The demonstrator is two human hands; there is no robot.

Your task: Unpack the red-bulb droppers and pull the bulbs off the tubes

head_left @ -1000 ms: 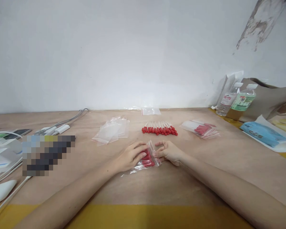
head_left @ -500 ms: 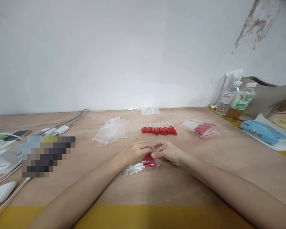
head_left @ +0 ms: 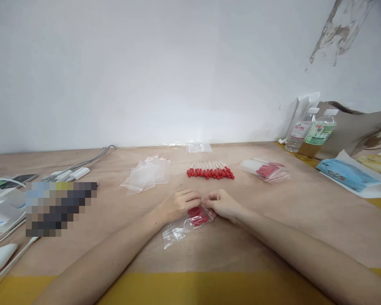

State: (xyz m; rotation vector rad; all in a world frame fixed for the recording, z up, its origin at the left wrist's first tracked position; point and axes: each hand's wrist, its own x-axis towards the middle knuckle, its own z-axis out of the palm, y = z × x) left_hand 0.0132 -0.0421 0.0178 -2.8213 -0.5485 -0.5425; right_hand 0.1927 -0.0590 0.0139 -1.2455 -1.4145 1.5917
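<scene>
My left hand point(head_left: 178, 205) and my right hand point(head_left: 222, 204) meet at the middle of the table, both pinching the top edge of a small clear zip bag point(head_left: 187, 223) with red-tipped swabs inside. The bag lies flat and trails toward me. Behind the hands a row of loose red-tipped swabs point(head_left: 210, 171) lies on the brown paper. A pile of empty clear bags point(head_left: 146, 175) sits to the left of the row. Filled bags point(head_left: 264, 170) are stacked to its right.
The table point(head_left: 305, 212) is covered in brown paper. Cables and white adapters point(head_left: 70, 172) lie at the left, with a white device point(head_left: 0, 257) near the front edge. Two plastic bottles point(head_left: 307, 132) and a blue packet point(head_left: 346, 175) stand at the right. One more clear bag point(head_left: 198, 147) lies by the wall.
My hands have drawn closer together on the bag's top edge. The fingers of both have closed into a pinch, and the bag has shifted a little toward me.
</scene>
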